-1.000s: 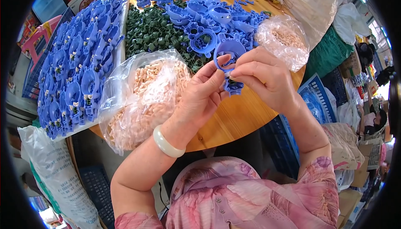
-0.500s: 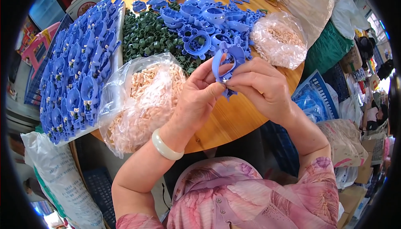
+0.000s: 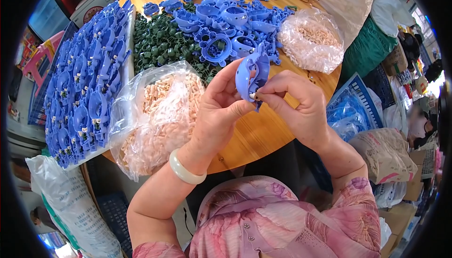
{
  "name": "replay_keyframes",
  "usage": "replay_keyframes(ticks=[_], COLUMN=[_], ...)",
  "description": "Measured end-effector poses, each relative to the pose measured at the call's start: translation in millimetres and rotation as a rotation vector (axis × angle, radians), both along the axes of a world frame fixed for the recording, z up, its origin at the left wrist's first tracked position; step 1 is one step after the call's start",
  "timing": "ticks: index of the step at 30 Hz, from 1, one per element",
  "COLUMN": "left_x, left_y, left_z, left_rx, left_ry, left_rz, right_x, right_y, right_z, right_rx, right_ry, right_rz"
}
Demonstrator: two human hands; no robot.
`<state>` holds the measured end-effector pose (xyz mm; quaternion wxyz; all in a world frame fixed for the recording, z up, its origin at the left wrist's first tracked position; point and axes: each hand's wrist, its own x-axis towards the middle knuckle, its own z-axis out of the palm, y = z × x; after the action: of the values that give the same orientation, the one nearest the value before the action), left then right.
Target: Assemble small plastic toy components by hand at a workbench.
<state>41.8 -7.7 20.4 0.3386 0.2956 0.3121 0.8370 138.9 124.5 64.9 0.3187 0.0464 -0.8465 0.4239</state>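
Observation:
A blue plastic shell part [image 3: 253, 74] is held up edge-on above the round wooden table [image 3: 263, 135]. My left hand [image 3: 219, 112] grips it from the left with thumb and fingers. My right hand [image 3: 301, 107] pinches its lower edge, where a small pale peg shows at the fingertips. Just left of my left hand lies an open clear bag of pale pegs [image 3: 160, 112]. Beyond the hands is a heap of loose blue parts [image 3: 226, 22] and a pile of small dark green pieces [image 3: 162, 46].
A tray of assembled blue parts in rows [image 3: 84, 84] fills the left side. A second clear bag of pale pegs [image 3: 313, 39] sits at the right of the table. Sacks, blue crates and boxes stand on the floor at right.
The blue part has been turned from facing me as a ring to edge-on, and both hands have drawn it slightly nearer. My right fingers now pinch at its lower edge.

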Motion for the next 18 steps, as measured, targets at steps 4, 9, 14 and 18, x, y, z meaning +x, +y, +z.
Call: replay_keyframes(ticks=[4, 9, 14, 18], left_x=[1.8, 2.9, -0.9, -1.6], left_y=[1.2, 0.6, 0.2, -0.5], left_z=[2.0, 3.3, -0.5, -3.3], left_rx=[0.0, -0.016, -0.013, 0.005], left_ry=[0.052, 0.087, 0.113, 0.019], left_rz=[0.026, 0.045, 0.071, 0.03], right_x=[3.0, -0.1, -3.3, -1.7], right_y=[-6.7, -9.3, -4.7, -5.5], right_z=[-1.6, -4.9, -4.8, -4.9], right_rx=[-0.256, 0.021, 0.044, -0.058], right_ry=[-0.163, 0.019, 0.025, -0.001], right_rz=[-0.018, -0.058, -0.002, 0.045])
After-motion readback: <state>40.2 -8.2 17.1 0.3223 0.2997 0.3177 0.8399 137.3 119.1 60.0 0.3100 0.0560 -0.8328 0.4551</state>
